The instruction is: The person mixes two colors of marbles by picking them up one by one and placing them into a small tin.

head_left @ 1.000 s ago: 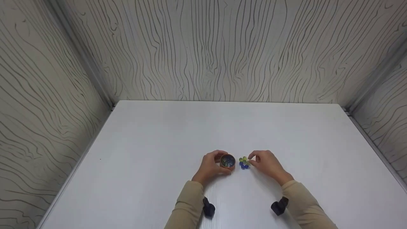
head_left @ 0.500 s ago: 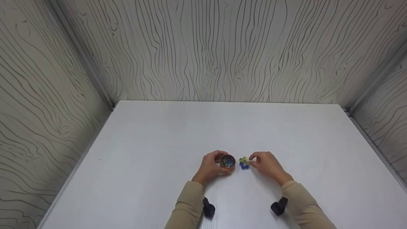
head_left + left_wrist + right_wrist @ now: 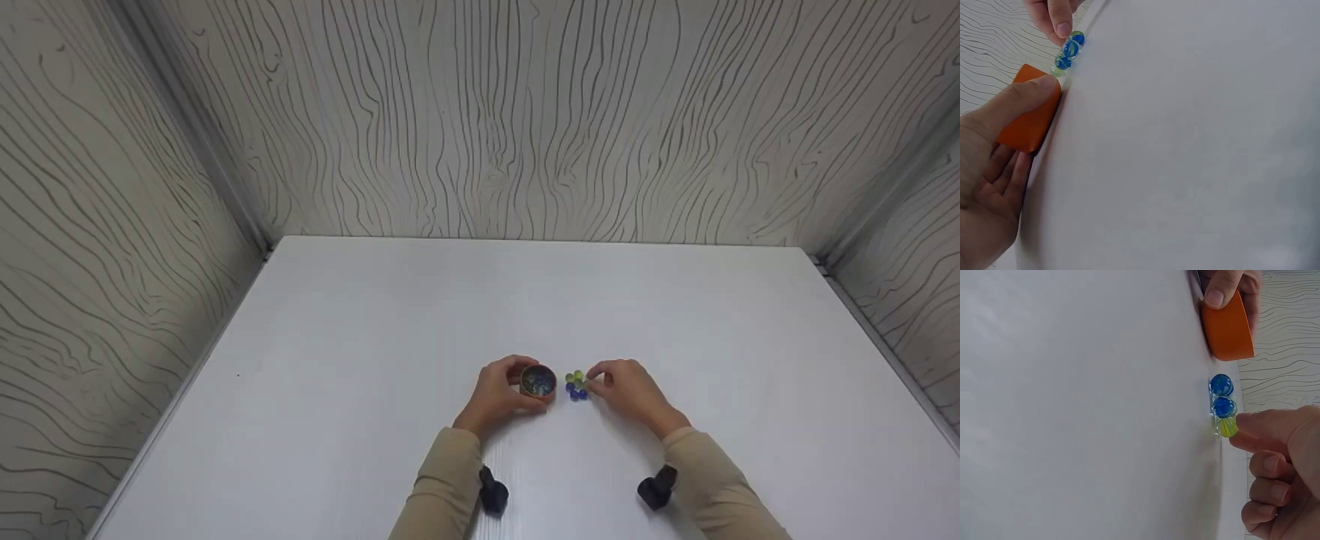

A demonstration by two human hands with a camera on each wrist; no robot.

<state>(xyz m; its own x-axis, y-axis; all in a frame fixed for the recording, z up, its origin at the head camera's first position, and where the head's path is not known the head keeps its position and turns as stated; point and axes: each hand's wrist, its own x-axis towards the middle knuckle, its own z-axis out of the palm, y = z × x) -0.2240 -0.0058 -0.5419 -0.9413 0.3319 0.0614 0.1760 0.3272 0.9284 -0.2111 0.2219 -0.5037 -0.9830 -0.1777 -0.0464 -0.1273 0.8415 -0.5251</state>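
Observation:
My left hand (image 3: 496, 388) grips a small round orange cup (image 3: 1033, 126), thumb on the near side and fingers round the far side. In the head view its open top shows dark, glassy marbles inside. Just right of the cup, a tight cluster of several glass marbles lies on the table, blue marbles (image 3: 1222, 385) at the near side and yellow-green ones beyond. My right hand (image 3: 630, 388) is at the cluster's right edge, thumb and index finger pinching at a yellow-green marble (image 3: 1228, 427). Its other fingers are curled into the palm.
The white table (image 3: 360, 322) reaches back to a wood-grain patterned wall (image 3: 480, 120), with similar panels at both sides. A black wrist camera (image 3: 493, 495) sits on the left sleeve, another black camera (image 3: 656, 489) on the right.
The right hand has shifted very slightly toward the near edge, its fingertips still at the marble cluster. The left hand and the cup stay practically where they were.

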